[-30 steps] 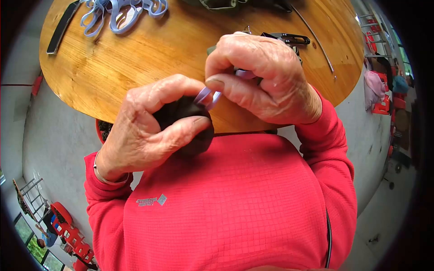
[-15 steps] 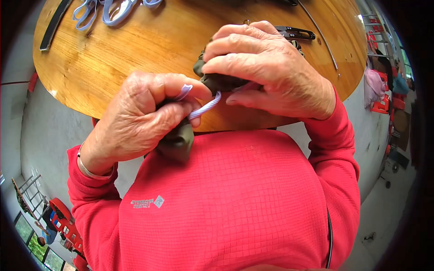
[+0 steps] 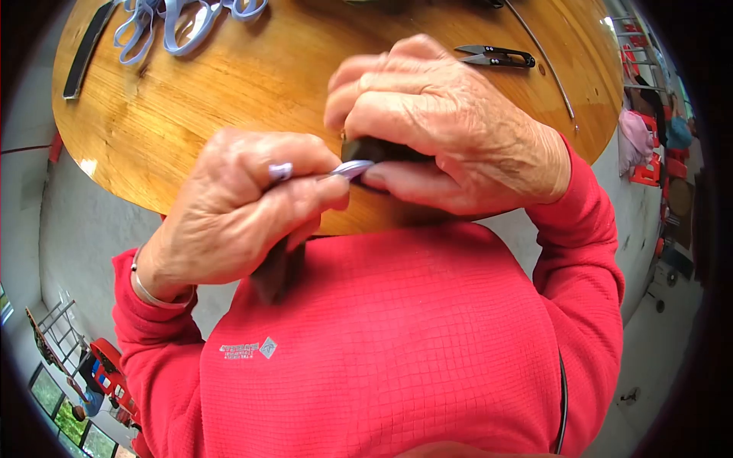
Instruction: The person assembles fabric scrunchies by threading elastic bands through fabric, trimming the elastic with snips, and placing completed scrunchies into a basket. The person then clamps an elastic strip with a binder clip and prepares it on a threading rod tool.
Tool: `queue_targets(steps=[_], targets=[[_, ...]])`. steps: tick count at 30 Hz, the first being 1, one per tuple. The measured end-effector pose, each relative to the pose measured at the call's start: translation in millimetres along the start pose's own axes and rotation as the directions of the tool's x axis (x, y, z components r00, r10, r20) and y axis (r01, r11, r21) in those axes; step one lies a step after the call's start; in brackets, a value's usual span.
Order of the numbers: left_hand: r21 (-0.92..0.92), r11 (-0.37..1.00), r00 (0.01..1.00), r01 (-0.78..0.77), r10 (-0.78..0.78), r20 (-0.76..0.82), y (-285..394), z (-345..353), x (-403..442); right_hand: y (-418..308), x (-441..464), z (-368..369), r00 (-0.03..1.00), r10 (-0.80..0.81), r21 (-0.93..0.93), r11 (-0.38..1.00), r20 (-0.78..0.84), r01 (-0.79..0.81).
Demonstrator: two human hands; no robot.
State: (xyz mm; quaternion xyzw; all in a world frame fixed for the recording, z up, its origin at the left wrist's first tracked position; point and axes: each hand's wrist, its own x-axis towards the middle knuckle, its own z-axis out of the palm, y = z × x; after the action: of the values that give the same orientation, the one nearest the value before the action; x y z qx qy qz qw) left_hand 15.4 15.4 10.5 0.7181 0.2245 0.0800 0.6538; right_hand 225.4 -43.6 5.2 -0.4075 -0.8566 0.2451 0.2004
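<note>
Pinched between the thumb and forefinger of my left hand (image 3: 237, 198) is a lavender elastic band (image 3: 353, 168), its short end sticking up behind the thumb. Dark olive fabric (image 3: 279, 275) hangs below that hand, near the red top. My right hand (image 3: 450, 130) curls over more of the dark fabric, its thumb beside the band where it meets the cloth. The fingers hide most of this bunched piece, and motion blurs part of it. Both hands are close together above the near edge of the wooden table (image 3: 290, 91).
Thread snips (image 3: 500, 57) lie beyond my right hand, beside a thin metal rod (image 3: 544, 61). Loops of lavender elastic (image 3: 183, 38) are at the far left of the table, next to a black strip (image 3: 88, 53). Red stools and another person show at the lower left.
My right hand has shifted slightly left and uncovered more of the snips. The visible stretch of band between the hands is shorter, and the fabric under my left hand has swung left.
</note>
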Motion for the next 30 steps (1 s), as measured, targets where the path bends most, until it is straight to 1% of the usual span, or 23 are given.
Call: queue_targets(steps=[2,3,4,5,6,7,8,10,11,12,13,15,16,18,20,22,24,25,26,28,29,30], targets=[[-0.293,0.946,0.989,0.141,-0.148,-0.001,11.1,1.4,-4.4,0.6,0.6,0.2,1.0,0.026,0.217,0.976,-0.002,-0.025],[-0.404,0.906,0.988,0.131,-0.155,-0.027,12.8,3.9,-4.8,-0.5,2.5,-5.5,0.996,0.073,0.305,0.949,0.042,-0.082],[-0.515,0.855,0.994,0.059,-0.098,-0.048,10.2,5.4,-3.6,-1.5,3.6,-9.6,0.989,0.117,0.387,0.911,0.09,-0.143],[-0.619,0.785,0.996,-0.01,-0.046,-0.074,3.6,8.5,-3.0,-2.5,5.6,-9.7,0.993,0.113,0.414,0.903,0.035,-0.117],[-0.71,0.7,0.994,-0.077,0.002,-0.106,-2.8,11.8,-2.2,-3.3,5.3,-11.9,0.985,0.154,0.44,0.881,0.084,-0.175],[-0.828,0.543,0.99,-0.138,0.058,-0.128,-8.0,15.4,-1.0,-3.9,4.8,-15.3,0.972,0.194,0.462,0.855,0.133,-0.234],[-0.895,0.393,0.971,-0.212,0.184,-0.149,-13.7,17.7,4.0,-4.6,3.4,-18.2,0.955,0.232,0.481,0.827,0.183,-0.292],[-0.898,0.325,0.942,-0.295,0.258,-0.216,-21.4,14.2,3.0,-4.7,-0.3,-23.4,0.941,0.272,0.488,0.805,0.201,-0.337],[-0.888,0.293,0.881,-0.355,0.423,-0.213,-32.9,7.8,6.8,-4.8,-1.3,-26.7,0.93,0.29,0.479,0.798,0.226,-0.365],[-0.886,0.287,0.859,-0.364,0.471,-0.2,-34.6,1.1,6.0,-2.9,-4.3,-27.3,0.934,0.288,0.449,0.82,0.214,-0.355],[-0.874,0.308,0.86,-0.377,0.467,-0.206,-34.5,-6.0,1.9,-1.0,-7.2,-28.0,0.937,0.285,0.418,0.84,0.202,-0.346],[-0.856,0.336,0.853,-0.393,0.481,-0.203,-37.9,-20.1,-4.7,6.8,-17.3,-23.0,0.966,0.231,0.302,0.919,0.112,-0.255],[-0.843,0.345,0.855,-0.413,0.467,-0.227,-40.1,-24.6,-8.1,6.8,-19.3,-24.8,0.965,0.238,0.262,0.929,0.114,-0.26],[-0.825,0.383,0.842,-0.416,0.504,-0.191,-44.0,-37.7,-10.7,7.0,-22.5,-28.3,0.962,0.251,0.182,0.946,0.107,-0.267],[-0.823,0.348,0.819,-0.45,0.528,-0.224,-45.9,-46.6,-14.4,11.3,-26.4,-29.0,0.962,0.259,0.108,0.958,0.08,-0.267],[-0.808,0.356,0.822,-0.47,0.509,-0.255,-41.5,-51.6,-18.8,13.1,-29.2,-30.5,0.964,0.258,0.059,0.963,0.062,-0.261],[-0.784,0.362,0.828,-0.504,0.462,-0.319,-35.2,-46.9,-20.8,13.2,-29.5,-32.1,0.967,0.248,0.036,0.967,0.06,-0.251],[-0.776,0.412,0.832,-0.478,0.497,-0.248,-36.7,-48.1,-16.9,15.4,-29.0,-29.4,0.973,0.231,-0.02,0.973,0.002,-0.231],[-0.746,0.419,0.838,-0.517,0.423,-0.344,-35.9,-39.3,-17.4,19.4,-28.6,-23.5,0.977,0.209,-0.077,0.974,-0.054,-0.212],[-0.702,0.542,0.884,-0.461,0.218,-0.412,-40.8,-25.6,-16.0,23.2,-25.5,-15.1,0.976,0.158,-0.186,0.965,-0.149,-0.185],[-0.667,0.64,0.895,-0.381,0.076,-0.439,-34.3,-16.4,-12.3,24.3,-22.5,-11.9,0.973,0.131,-0.237,0.956,-0.19,-0.175],[-0.65,0.711,0.882,-0.268,-0.09,-0.462,-22.0,-7.1,-9.8,24.9,-20.5,-10.2,0.968,0.104,-0.286,0.943,-0.228,-0.169]])
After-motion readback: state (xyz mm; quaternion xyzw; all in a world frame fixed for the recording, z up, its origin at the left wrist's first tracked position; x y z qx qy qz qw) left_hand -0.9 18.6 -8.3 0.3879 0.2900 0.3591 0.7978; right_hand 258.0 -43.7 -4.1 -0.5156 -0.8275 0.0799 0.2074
